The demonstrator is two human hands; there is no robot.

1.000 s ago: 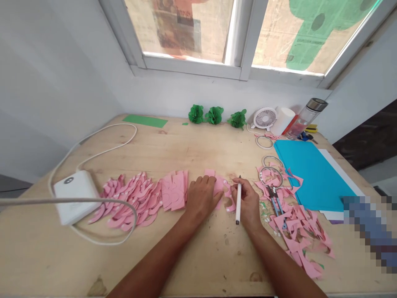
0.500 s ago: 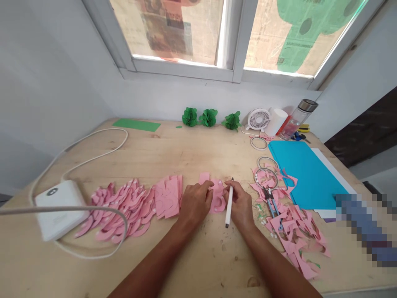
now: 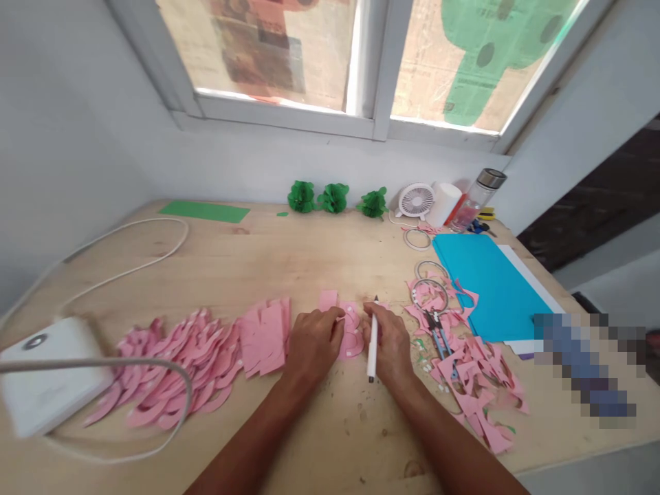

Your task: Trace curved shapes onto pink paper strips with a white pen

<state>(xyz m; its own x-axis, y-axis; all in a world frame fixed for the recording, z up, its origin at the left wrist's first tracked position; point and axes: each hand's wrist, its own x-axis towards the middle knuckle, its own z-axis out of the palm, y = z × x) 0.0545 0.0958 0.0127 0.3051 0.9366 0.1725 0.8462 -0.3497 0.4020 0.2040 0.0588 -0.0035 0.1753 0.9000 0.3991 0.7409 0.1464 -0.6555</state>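
Observation:
Between my hands lies a pink paper cutout [image 3: 352,342] with rounded lobes and small white spots. My left hand [image 3: 314,344] has its fingers bent together at the cutout's left side, the thumb and index finger closed on its edge. Held in my right hand [image 3: 392,340] is a slim white pen [image 3: 372,350] with dark ends, slanting down towards me. The fingertips of that hand are at the cutout's right edge, partly hidden. Just behind lies a small pink paper rectangle [image 3: 328,300].
Left are stacked pink sheets [image 3: 265,337], curved pink strips [image 3: 175,364] and a white power bank [image 3: 51,385] with a cable. Right are pink scraps [image 3: 479,385], scissors [image 3: 441,337], tape rolls [image 3: 430,295] and blue sheets [image 3: 489,289]. Green paper balls [image 3: 334,198] stand behind.
The view has shifted, so the table's things appear further left. My hands stay around the cutout, which looks slightly turned or bent. The pen is still in my right hand.

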